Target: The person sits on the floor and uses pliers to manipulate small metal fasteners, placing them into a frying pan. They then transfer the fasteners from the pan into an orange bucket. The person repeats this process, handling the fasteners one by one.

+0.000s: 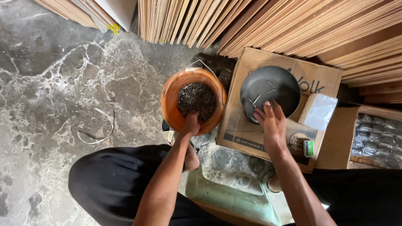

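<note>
An orange bucket (pixel 171 100) holds a heap of dark nails (pixel 196 98). My left hand (pixel 190 124) reaches over its near rim, fingertips dipped into the nails; what they hold is hidden. To the right a dark round pan (pixel 280 83) sits on a cardboard box (pixel 247 125), with a few loose nails (pixel 260 98) inside. My right hand (pixel 271 121) rests on the pan's near rim, fingers spread by those nails.
Stacked wooden boards (pixel 293 25) lean across the back. A clear plastic bag (pixel 319 110) and a small green-and-white box (pixel 308 147) lie on the carton. Packets of nails (pixel 377 140) fill an open box at right. A pale green container (pixel 234 196) sits between my knees on marble floor (pixel 54 83).
</note>
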